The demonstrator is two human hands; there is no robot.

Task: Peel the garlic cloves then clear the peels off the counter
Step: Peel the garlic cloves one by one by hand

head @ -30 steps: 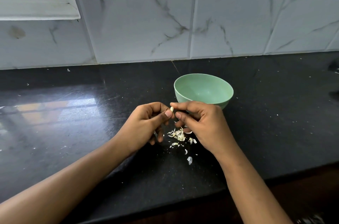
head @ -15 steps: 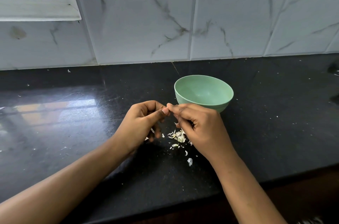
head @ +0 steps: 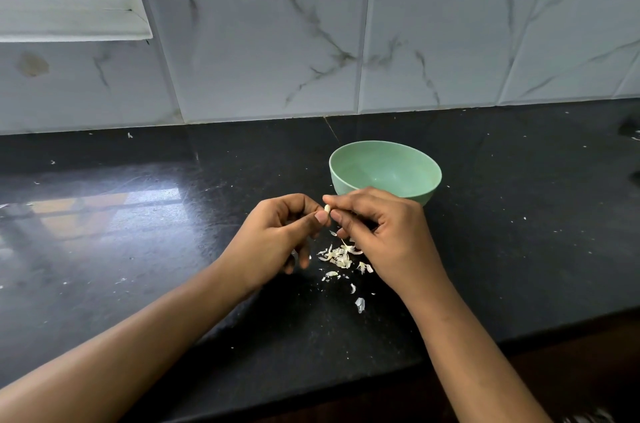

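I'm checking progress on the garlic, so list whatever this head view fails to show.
1. Garlic clove: head view; only a tip shows between the fingertips of the left hand and right hand; skin left unclear.
2. Green bowl: near inner floor behind the right hand and its own wall; contents there unknown.
3. Peels: some run under the right hand.
4. Dark thing on the counter: cut by the right edge.

Bowl, tiled wall and window sill.
A pale green bowl (head: 384, 169) stood upright, with nothing showing inside it. Behind it rose a wall (head: 263, 48) of white tiles veined in grey, one carrying a brownish stain (head: 32, 64) at far left. A white sill (head: 69, 12) jutted out above that stain.
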